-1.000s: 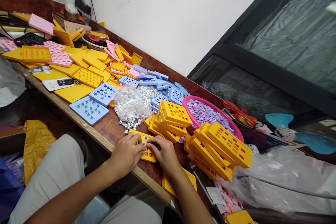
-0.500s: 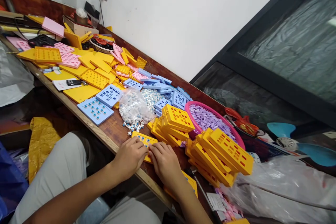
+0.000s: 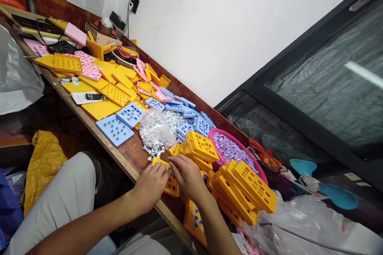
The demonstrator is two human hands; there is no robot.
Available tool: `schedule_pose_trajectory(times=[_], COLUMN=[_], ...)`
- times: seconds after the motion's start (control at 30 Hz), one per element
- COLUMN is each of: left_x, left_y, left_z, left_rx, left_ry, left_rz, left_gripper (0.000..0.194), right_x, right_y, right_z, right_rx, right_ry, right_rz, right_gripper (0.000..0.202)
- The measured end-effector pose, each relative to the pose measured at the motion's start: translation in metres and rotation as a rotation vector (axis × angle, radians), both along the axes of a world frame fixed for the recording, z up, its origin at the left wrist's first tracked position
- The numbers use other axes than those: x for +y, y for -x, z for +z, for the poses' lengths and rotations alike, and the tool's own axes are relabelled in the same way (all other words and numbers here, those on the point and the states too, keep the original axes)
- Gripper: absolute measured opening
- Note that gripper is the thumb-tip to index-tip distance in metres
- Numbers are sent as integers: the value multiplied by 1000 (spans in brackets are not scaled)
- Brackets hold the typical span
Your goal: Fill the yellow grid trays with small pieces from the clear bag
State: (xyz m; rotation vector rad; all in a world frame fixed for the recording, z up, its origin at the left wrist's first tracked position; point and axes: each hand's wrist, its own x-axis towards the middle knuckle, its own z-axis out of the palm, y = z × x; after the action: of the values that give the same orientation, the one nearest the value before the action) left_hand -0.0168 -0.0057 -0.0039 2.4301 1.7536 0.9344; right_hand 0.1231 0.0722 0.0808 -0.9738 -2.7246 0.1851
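Observation:
A yellow panel with rows of square openings (image 3: 171, 186) lies near the front edge of the table, small blue-and-white parts set in some openings. My left hand (image 3: 151, 186) has its fingers curled over the panel's near left side, gripping it. Above the panel's right side is my right hand (image 3: 188, 177), fingers bent and drawn together; whatever their tips hold is hidden. Just beyond lies a clear plastic bag of small blue-and-white parts (image 3: 157, 129), some spilled in front of it. Under my right forearm another yellow panel with blue parts (image 3: 194, 223) is partly covered.
Stacked yellow panels (image 3: 242, 191) stand at the right, beside a pink basket (image 3: 263, 173) of purple pieces. Light-blue panels (image 3: 115, 129) lie to the left and at the back. Many yellow and pink panels crowd the far left. A crumpled plastic bag (image 3: 302, 223) lies lower right.
My right hand has lifted and shifted slightly away from the panel's lower part, uncovering more of it. The left hand stays on the panel. The whole view has turned a little.

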Motion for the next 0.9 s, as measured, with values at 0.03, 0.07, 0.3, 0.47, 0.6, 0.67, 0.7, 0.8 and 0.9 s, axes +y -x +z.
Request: schedule_pose_trajectory(times=[0.03, 0.07, 0.3, 0.47, 0.6, 0.67, 0.7, 0.8, 0.9], left_x=[1, 1, -2, -13, -18, -16, -14, -10, -9], left_y=[0, 1, 5, -6, -24, -29, -31, -30, -28], left_z=[-1, -1, 4, 3, -4, -6, -6, -1, 7], left_rx=[2, 0, -18, 61, 45, 17, 3, -35, -61], left_ry=[-2, -1, 52, 23, -21, -25, -12, 101, 183], left_rz=[-5, -12, -27, -106, -213, -223, -212, -131, -56], left_gripper=[13, 12, 10, 17, 21, 20, 20, 18, 22], right_x=[7, 14, 45, 51, 54, 56, 56, 55, 48], right_y=[12, 25, 96, 104, 97, 94, 93, 88, 66], right_z=[2, 2, -16, -16, -20, -24, -25, -21, -3], right_rx=[35, 44, -267, -365, -308, -275, -262, -227, -127], right_ry=[20, 38, 25, 37, 82, 113, 126, 136, 127], right_rz=[7, 16, -43, 4, 16, 12, 16, 58, 90], right_gripper=[21, 19, 6, 6, 5, 6, 5, 4, 3])
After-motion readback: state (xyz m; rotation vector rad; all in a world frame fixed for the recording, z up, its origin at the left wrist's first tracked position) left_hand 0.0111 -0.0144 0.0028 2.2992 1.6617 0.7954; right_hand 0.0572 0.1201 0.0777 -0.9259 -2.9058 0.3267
